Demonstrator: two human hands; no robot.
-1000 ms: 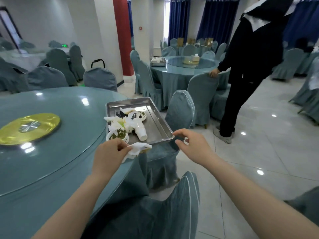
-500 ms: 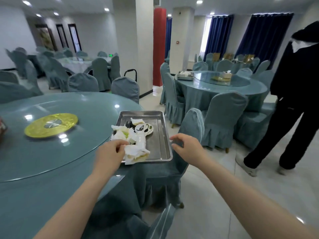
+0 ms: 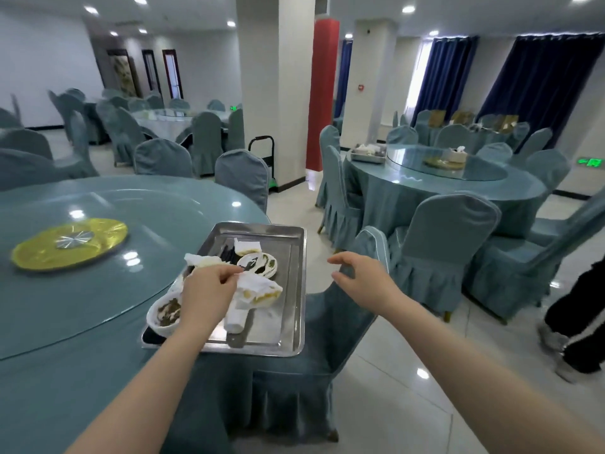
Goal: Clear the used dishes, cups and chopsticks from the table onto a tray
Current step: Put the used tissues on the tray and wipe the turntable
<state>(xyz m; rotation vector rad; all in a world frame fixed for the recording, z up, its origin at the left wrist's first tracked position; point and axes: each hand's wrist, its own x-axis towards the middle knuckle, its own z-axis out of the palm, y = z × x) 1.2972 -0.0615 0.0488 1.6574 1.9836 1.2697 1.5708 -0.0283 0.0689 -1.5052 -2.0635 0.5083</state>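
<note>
Steel tray point(image 3: 288, 322) of used dishes at the worktop point(image 3: 98, 290) edge

Left hand point(image 3: 206, 294) over tray, pinching a crumpled napkin point(image 3: 258, 288), covering part of a soiled bowl point(image 3: 165, 314); right hand point(image 3: 363, 278) loosely spread, holding nothing, above a chair point(image 3: 327, 322); dark chopsticks point(image 3: 227, 255) barely legible

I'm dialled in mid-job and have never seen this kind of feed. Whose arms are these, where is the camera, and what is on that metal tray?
There is no machine here: the arms belong to a person, and the single wide-angle camera sits on their head, looking forward and down. The left hand pinches a crumpled white napkin over a steel tray that sits at the edge of a round table. On the tray lie a bowl with dark leftovers, a small plate, a white paper cup on its side and more napkins. The right hand holds nothing, its fingers loosely curled above a covered chair.
</note>
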